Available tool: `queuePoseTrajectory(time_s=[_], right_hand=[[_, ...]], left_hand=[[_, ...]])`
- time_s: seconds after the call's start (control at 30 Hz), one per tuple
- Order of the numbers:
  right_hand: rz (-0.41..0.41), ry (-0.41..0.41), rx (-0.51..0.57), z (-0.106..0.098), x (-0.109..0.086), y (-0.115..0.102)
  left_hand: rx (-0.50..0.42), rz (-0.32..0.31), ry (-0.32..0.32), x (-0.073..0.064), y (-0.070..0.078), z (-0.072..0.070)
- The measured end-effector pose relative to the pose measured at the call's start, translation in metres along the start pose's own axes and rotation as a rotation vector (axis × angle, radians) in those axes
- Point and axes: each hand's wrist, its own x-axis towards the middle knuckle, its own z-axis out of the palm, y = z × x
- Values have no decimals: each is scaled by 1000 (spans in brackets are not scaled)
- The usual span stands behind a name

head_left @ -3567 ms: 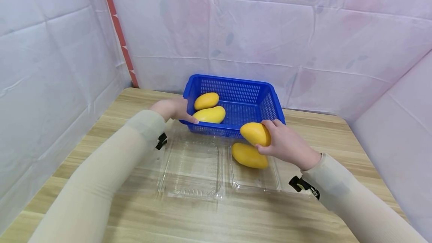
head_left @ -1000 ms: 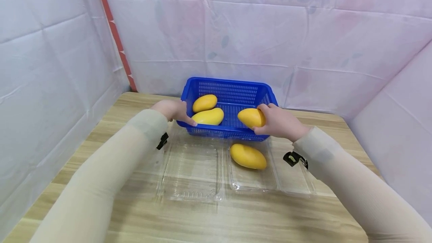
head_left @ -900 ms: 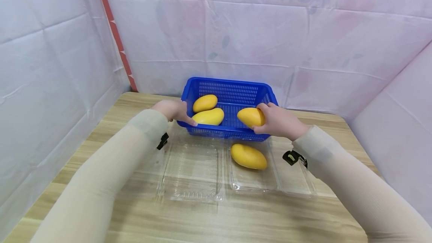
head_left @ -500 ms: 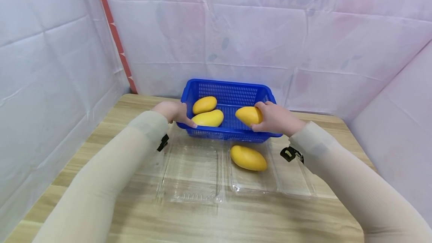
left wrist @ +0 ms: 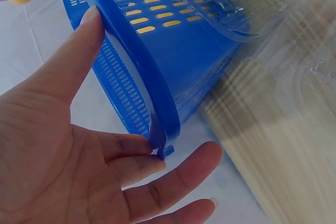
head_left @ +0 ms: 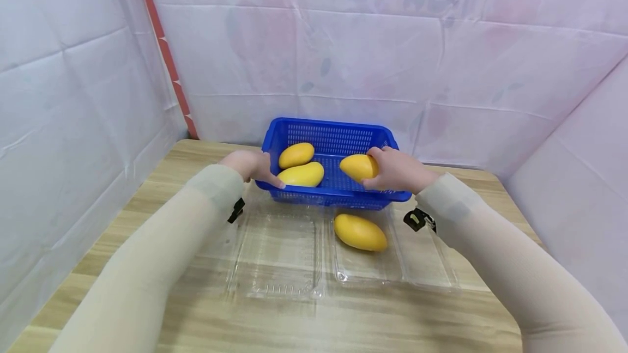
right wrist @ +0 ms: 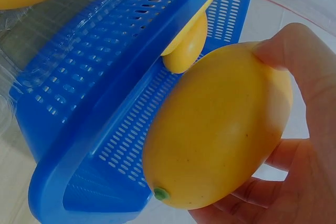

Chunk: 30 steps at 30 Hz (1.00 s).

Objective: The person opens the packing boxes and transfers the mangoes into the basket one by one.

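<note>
My right hand point(head_left: 398, 170) grips a yellow mango point(head_left: 358, 167) over the right half of a blue basket point(head_left: 338, 192). In the right wrist view the thumb presses one side of this mango point(right wrist: 215, 129), fingers on the other, and its green stem end shows. My left hand point(head_left: 255, 166) holds the basket's front left corner. Its thumb lies on the rim and some fingertips touch the corner edge in the left wrist view point(left wrist: 79, 156). Two more mangoes, one behind point(head_left: 296, 155) and one in front point(head_left: 304, 175), lie in the basket's left half.
In front of the basket, a clear plastic clamshell box point(head_left: 277, 255) lies on the wooden table point(head_left: 275, 326). Right of it, a mango point(head_left: 360, 232) lies in another clear plastic tray point(head_left: 365, 272). Pale printed sheets point(head_left: 343, 64) wall off the back and both sides.
My right hand has carried its mango from above the right tray back and slightly left, over the basket. My left hand keeps its place at the basket corner.
</note>
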Motion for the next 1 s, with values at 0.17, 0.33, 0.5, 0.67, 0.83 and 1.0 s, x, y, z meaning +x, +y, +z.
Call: queuePoseTrajectory(time_s=[0.17,0.33,0.5,0.67,0.83,1.0], right_hand=[[5,17,-7,0,2,2],[7,10,-8,0,4,2],[14,-9,1,-2,5,2],[14,-6,5,-3,6,3],[25,-11,5,-4,8,6],[27,-13,2,-7,9,8]], left_hand=[[-15,-11,7,0,0,1],[-1,-2,-7,-1,0,1],[-5,4,-17,-1,0,1],[-5,10,-15,-1,0,1],[-7,13,-14,-1,0,2],[4,12,-9,-1,-1,2]])
